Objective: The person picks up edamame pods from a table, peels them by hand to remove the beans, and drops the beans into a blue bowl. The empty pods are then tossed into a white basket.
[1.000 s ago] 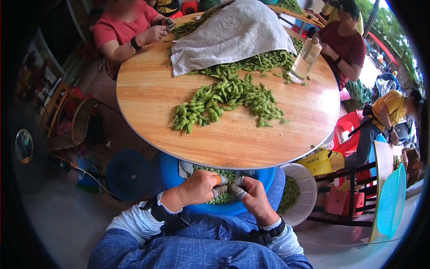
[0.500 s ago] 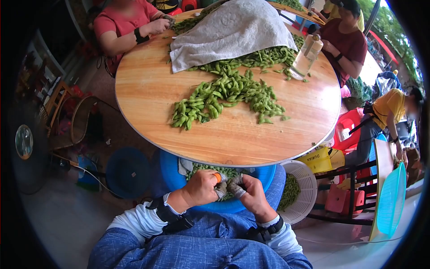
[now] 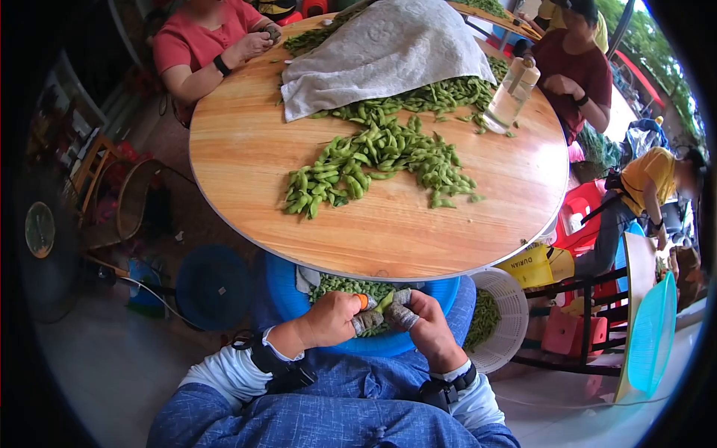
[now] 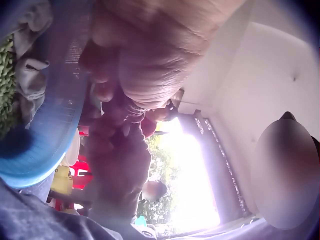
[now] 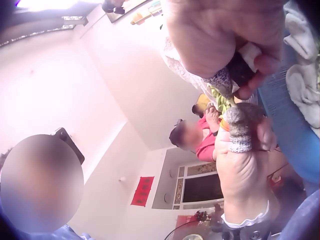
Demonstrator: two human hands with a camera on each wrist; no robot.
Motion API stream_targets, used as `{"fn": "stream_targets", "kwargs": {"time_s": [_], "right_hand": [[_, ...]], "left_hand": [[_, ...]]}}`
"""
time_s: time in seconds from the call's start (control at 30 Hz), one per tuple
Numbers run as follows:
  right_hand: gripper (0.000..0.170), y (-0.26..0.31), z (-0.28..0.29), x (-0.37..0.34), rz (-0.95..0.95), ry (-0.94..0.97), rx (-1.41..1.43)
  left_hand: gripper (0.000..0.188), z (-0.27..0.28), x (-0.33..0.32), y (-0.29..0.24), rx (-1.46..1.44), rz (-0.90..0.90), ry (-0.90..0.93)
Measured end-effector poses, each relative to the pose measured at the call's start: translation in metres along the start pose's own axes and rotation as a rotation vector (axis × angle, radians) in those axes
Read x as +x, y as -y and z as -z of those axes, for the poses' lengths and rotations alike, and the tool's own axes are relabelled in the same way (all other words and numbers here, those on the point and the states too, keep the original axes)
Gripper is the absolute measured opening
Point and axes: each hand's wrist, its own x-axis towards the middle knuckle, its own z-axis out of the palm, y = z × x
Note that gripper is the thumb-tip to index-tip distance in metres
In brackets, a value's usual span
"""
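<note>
Reading the yellow bag (image 3: 526,269): we make out DURIAN, upside down.
Red paper (image 5: 142,191): its writing is too small for us.
Blue tub (image 3: 282,290): we see small green beans (image 3: 345,286) and a grey cloth (image 3: 305,278) in it.
White basket (image 3: 515,336): green pods (image 3: 484,321) inside.
Bottle (image 3: 511,97): clear liquid, standing on the table (image 3: 246,187).
Grip: we see the left hand (image 3: 334,318) and right hand (image 3: 429,328) narrowly pinching a single pod (image 3: 384,302) between covered fingertips.
Single pod's place: above the blue tub, near the table's edge.
</note>
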Motion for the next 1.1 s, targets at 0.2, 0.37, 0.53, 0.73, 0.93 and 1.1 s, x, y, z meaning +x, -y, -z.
{"fn": "stream_targets", "kwargs": {"time_s": [0.2,0.37,0.53,0.73,0.93,1.1], "right_hand": [[0.020,-0.016,0.012,0.002,-0.073,0.085,0.129],[0.021,-0.011,0.000,0.002,0.027,-0.028,0.151],[0.020,-0.003,-0.001,0.003,0.048,-0.025,0.073],[0.019,-0.016,0.006,0.003,0.061,0.056,0.229],[0.019,-0.014,-0.003,0.008,0.256,0.046,0.053],[0.016,-0.008,0.011,0.011,0.472,0.124,-0.570]], "left_hand": [[0.017,-0.003,0.007,0.011,-0.307,0.006,0.082],[0.021,0.001,0.005,0.001,0.051,0.026,-0.001],[0.018,0.000,0.003,-0.005,0.486,-0.189,-0.160],[0.013,-0.010,0.005,0.003,-0.117,-0.115,-0.152],[0.018,-0.018,-0.003,0.013,-0.973,0.346,-0.018],[0.024,-0.022,0.000,0.010,-1.517,0.603,-0.017]]}}
